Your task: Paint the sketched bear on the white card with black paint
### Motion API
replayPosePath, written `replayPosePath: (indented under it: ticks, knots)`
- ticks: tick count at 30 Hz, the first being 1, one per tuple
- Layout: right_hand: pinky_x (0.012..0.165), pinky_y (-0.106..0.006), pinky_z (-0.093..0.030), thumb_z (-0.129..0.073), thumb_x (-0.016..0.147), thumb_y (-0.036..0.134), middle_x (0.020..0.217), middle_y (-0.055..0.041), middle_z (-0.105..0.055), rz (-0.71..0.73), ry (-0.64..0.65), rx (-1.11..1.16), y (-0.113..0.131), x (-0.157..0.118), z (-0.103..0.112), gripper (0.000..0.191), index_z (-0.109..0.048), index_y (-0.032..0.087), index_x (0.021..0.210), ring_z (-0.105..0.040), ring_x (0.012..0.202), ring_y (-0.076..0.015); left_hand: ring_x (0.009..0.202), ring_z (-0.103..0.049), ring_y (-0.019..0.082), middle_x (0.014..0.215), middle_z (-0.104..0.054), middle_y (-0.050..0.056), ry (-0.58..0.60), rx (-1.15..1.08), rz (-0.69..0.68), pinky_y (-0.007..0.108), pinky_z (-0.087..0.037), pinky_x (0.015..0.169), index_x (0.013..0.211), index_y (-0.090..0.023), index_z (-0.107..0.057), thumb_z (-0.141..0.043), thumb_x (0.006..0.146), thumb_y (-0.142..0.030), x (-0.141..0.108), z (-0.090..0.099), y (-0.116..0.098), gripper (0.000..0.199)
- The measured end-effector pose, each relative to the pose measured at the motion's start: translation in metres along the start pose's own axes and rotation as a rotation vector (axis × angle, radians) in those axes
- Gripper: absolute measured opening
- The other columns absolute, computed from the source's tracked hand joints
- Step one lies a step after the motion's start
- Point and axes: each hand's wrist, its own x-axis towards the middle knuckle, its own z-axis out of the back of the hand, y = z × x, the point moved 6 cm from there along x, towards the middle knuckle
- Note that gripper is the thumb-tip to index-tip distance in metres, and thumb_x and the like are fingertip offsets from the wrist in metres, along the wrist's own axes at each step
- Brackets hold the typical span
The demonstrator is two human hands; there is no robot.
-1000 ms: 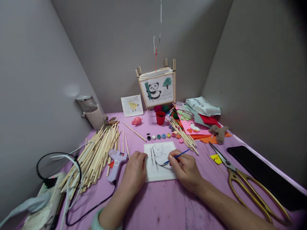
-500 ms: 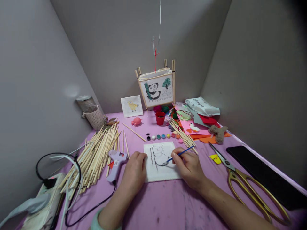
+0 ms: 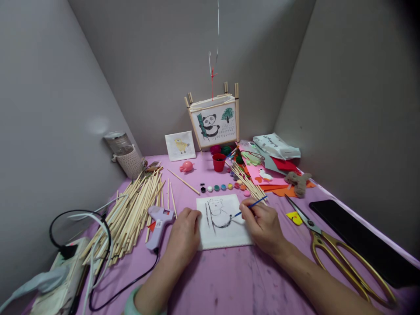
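A white square canvas [image 3: 216, 238] lies flat on the table, bearing a black outline of a panda beside upright bamboo-like lines. My right hand [image 3: 262, 225] pinches a thin paintbrush [image 3: 251, 204] with a blue handle. Its dark tip touches the right end of the panda's curved lower line. My left hand [image 3: 184, 229] is closed at the canvas's left edge, gripping it with the thumb along the border; its fingertips are partly hidden. Behind the canvas sits a row of small paint pots [image 3: 223, 187], with the black one uncovered at the left end.
A bundle of wooden sticks [image 3: 131, 214] and a glue gun [image 3: 159, 225] lie left. Gold-handled scissors [image 3: 341, 258] and a black phone-like slab [image 3: 361, 240] lie right. Behind stand a red cup [image 3: 218, 162], a chick picture [image 3: 180, 146] and a hanging panda lantern [image 3: 215, 122].
My right hand and the brush have moved right and slightly up. The black curve at the panda's bottom now reaches farther right and looks thicker. My left hand stays in place.
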Motion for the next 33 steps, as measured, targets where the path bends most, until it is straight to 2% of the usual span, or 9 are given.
replayPosePath:
  ticks: [8,11,15,19,23,29,33]
  knots:
    - [0.059,-0.027,-0.042,-0.046,0.090,0.020,0.066,-0.0025,-0.063,0.085,0.033,-0.007,0.012,-0.001,-0.001,0.025,-0.055,0.020,0.067,-0.057,0.058,-0.0142,0.091,-0.058,0.019,0.094,-0.060,0.006,0.006,-0.005,0.003,0.031,-0.044,0.082,0.096,-0.018,-0.064,-0.042,0.089,-0.012,-0.001,0.001,0.000,0.024]
    - [0.056,-0.026,-0.042,-0.046,0.090,0.021,0.065,-0.0016,-0.062,0.047,0.040,0.072,0.014,0.000,-0.001,0.028,-0.053,0.020,0.062,-0.056,0.056,-0.0130,0.091,-0.058,0.019,0.093,-0.060,0.006,0.005,0.005,-0.001,0.030,-0.044,0.081,0.095,-0.018,-0.064,-0.042,0.089,-0.013,-0.001,0.001,-0.001,0.024]
    - [0.055,-0.025,-0.044,-0.048,0.091,0.027,0.064,-0.0007,-0.063,-0.077,0.034,0.127,0.009,0.007,-0.003,0.023,-0.058,0.020,0.071,-0.059,0.055,-0.0137,0.092,-0.058,0.018,0.093,-0.060,0.006,0.005,0.015,0.009,0.029,-0.044,0.082,0.096,-0.019,-0.064,-0.043,0.088,-0.012,0.001,0.000,0.000,0.023]
    - [0.055,-0.024,-0.045,-0.049,0.091,0.028,0.074,-0.0019,-0.069,-0.095,0.112,0.138,0.009,0.024,-0.020,0.021,-0.062,0.020,0.077,-0.064,0.061,-0.0150,0.092,-0.058,0.018,0.093,-0.060,0.006,-0.002,0.009,0.008,0.029,-0.044,0.082,0.096,-0.019,-0.064,-0.043,0.088,-0.011,0.000,0.000,0.001,0.024]
    - [0.059,-0.024,-0.046,-0.048,0.092,0.027,0.082,-0.0032,-0.070,-0.067,0.106,0.119,0.005,0.044,-0.039,0.020,-0.063,0.020,0.081,-0.065,0.063,-0.0149,0.093,-0.057,0.018,0.094,-0.059,0.006,0.005,-0.002,0.010,0.029,-0.043,0.084,0.096,-0.017,-0.064,-0.043,0.087,-0.008,-0.001,-0.001,0.001,0.025]
    - [0.064,-0.024,-0.043,-0.047,0.092,0.024,0.075,-0.0015,-0.071,-0.033,0.168,-0.020,-0.002,0.064,-0.074,0.021,-0.065,0.019,0.083,-0.066,0.067,-0.0158,0.091,-0.056,0.018,0.093,-0.059,0.007,0.017,-0.014,0.011,0.028,-0.043,0.082,0.096,-0.017,-0.064,-0.044,0.087,-0.007,-0.001,0.000,0.001,0.024]
    - [0.063,-0.026,-0.040,-0.046,0.091,0.024,0.076,-0.0032,-0.072,-0.046,0.199,-0.166,-0.001,0.071,-0.085,0.021,-0.066,0.019,0.086,-0.067,0.072,-0.0189,0.091,-0.056,0.018,0.093,-0.059,0.007,0.015,-0.013,0.004,0.028,-0.043,0.082,0.097,-0.016,-0.064,-0.044,0.086,-0.006,-0.001,-0.001,0.002,0.025]
